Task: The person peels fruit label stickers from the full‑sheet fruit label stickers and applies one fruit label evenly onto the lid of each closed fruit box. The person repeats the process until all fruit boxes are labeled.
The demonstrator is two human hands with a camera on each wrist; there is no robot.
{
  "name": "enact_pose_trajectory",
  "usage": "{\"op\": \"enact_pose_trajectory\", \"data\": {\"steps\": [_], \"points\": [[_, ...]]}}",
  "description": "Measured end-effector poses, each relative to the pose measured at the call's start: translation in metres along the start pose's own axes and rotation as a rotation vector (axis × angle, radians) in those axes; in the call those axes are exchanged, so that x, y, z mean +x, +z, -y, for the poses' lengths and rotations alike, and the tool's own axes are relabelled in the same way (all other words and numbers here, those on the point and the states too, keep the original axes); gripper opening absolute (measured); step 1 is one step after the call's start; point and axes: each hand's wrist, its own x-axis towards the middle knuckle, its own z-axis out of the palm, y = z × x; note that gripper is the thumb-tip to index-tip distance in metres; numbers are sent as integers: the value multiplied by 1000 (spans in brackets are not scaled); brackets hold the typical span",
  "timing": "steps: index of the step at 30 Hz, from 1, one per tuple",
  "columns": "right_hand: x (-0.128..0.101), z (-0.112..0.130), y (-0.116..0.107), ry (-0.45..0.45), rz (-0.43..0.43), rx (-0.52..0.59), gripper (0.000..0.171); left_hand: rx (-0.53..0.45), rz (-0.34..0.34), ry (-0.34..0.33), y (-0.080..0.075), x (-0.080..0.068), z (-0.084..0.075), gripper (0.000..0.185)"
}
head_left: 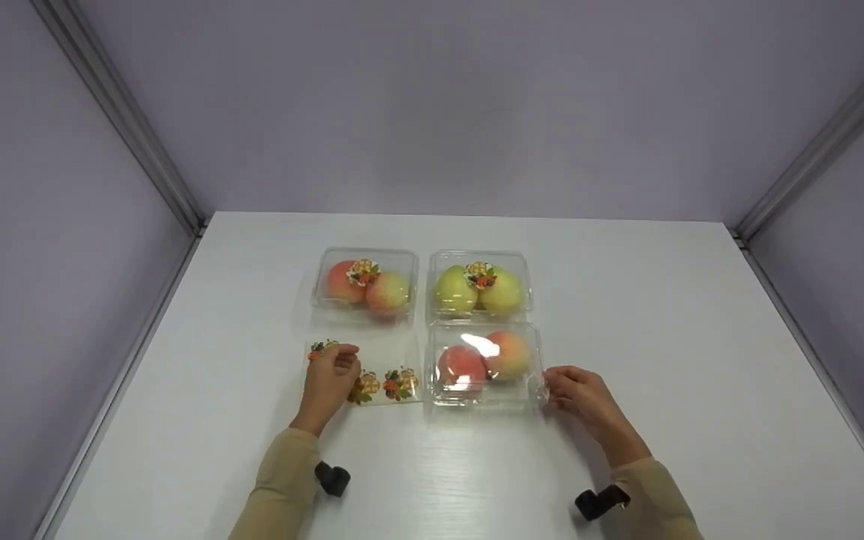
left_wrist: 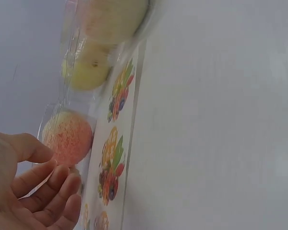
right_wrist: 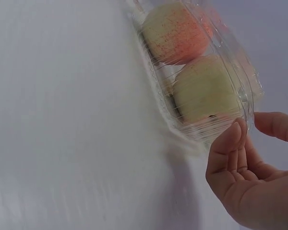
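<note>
**Hands at the near box and the sticker sheet**

While the right hand [head_left: 578,394] touches the right-hand edge of the near box [head_left: 486,365] with loosely curled fingers, clamped on nothing, the left hand [head_left: 333,379] rests on the sticker sheet [head_left: 376,375], just left of that box, its fingers relaxed and apart in the wrist view. The near box sits on the white surface [head_left: 664,315], directly in front of the box of green fruit [head_left: 480,289]; a third box [head_left: 366,285] lies left of that one. The near box holds two reddish fruits and looks like thin clear plastic: light, springy, probably slippery and easily dented. Its rim at both short sides seems the safest place to hold.
</note>
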Motion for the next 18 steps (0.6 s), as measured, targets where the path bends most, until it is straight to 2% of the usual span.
{"op": "enact_pose_trajectory", "data": {"steps": [4,10,18], "points": [[-2,1,-2,-3,23,-16,40,110,-12,34,-9,6,5,24],[-4,4,-8,3,7,-18,42,283,-15,80,-15,15,17,25],[-7,10,-10,9,-14,8,38,369,29,130,-21,20,24,37]]}}
